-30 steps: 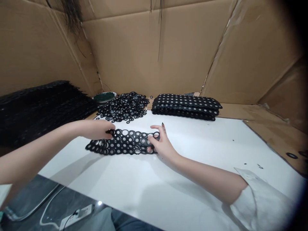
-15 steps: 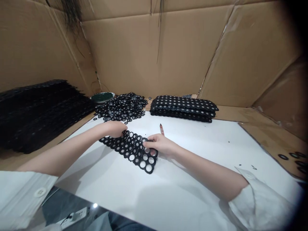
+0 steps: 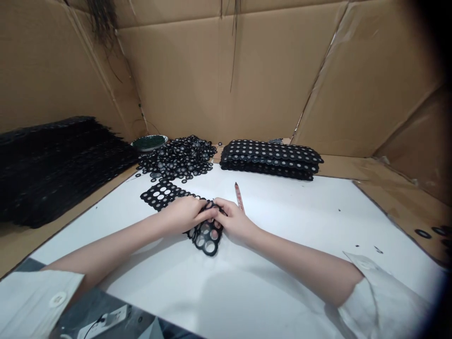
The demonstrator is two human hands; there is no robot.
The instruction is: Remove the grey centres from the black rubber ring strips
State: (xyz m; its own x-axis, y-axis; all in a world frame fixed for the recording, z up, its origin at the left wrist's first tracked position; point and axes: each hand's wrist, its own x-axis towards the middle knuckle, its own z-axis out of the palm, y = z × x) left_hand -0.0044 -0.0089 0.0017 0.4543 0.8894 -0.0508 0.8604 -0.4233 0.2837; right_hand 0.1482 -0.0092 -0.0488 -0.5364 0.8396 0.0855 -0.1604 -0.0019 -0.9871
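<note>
A black sheet of joined rings with round holes [image 3: 205,246] lies slantwise on the white tabletop, its near right end lifted a little. My left hand [image 3: 183,214] reaches across the sheet, thumb and fingers closed at its right end. My right hand [image 3: 236,221] pinches the same end from the right, and the fingertips of both hands meet there. Whether a small loose ring is between the fingers is hidden. Small rings seem to fill many of the sheet's holes, while several holes at its far left show white.
Behind the sheet lies a heap of small black rings [image 3: 176,157], beside a dish of dark green bits [image 3: 149,142]. A stack of ring sheets [image 3: 270,159] stands at the back, a tall black pile [image 3: 63,169] at left. A reddish pen [image 3: 239,197] lies near my right hand. Cardboard walls [image 3: 219,80] surround the table.
My left hand has moved right and nearer, from the sheet's far left part to its right end, meeting my right hand. The sheet's far left part is now uncovered.
</note>
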